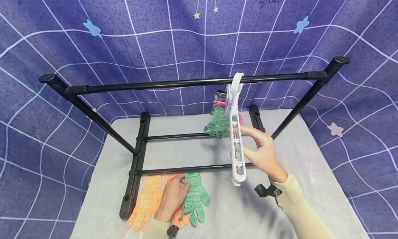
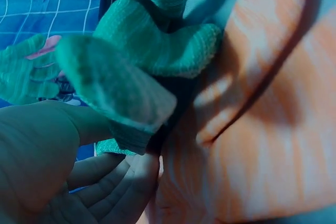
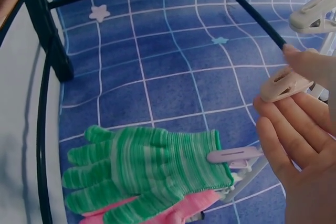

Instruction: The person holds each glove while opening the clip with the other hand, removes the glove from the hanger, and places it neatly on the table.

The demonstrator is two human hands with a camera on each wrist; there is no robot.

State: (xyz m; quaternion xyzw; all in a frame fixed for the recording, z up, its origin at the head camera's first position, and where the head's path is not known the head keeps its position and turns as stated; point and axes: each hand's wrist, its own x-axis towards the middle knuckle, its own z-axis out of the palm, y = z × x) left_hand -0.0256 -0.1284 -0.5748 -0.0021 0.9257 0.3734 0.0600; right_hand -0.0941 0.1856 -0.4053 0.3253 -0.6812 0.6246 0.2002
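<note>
1. I saw the black rack (image 1: pixel 161 84) standing on a grey table (image 1: pixel 174 150), blue-purple curtain (image 1: pixel 155 48) around it.
2. Left hand (image 1: pixel 174 195): down in front of the rack's near lower bar, thumb and fingers closed in a pinch on the cuff end of a green glove (image 1: pixel 195 194).
3. That glove lay just in front of the same rack bar, fingers pointing away from it.
4. Orange gloves (image 1: pixel 149 197) lay beside it, next to the rack's left foot, partly under the left hand.
5. White hanger (image 1: pixel 234 109): hooked over the rack's top bar, right of its middle.
6. Right hand (image 1: pixel 260 149): below the rack's top bar, thumb and fingers well spread around a pale clip (image 3: pixel 283 85) on the hanger; I couldn't tell whether they squeezed it.
7. Under the rack's top bar, a second green glove (image 3: pixel 157 161) hung from a purple clip (image 3: pixel 234 155), pink glove (image 3: pixel 181 209) just behind.
</note>
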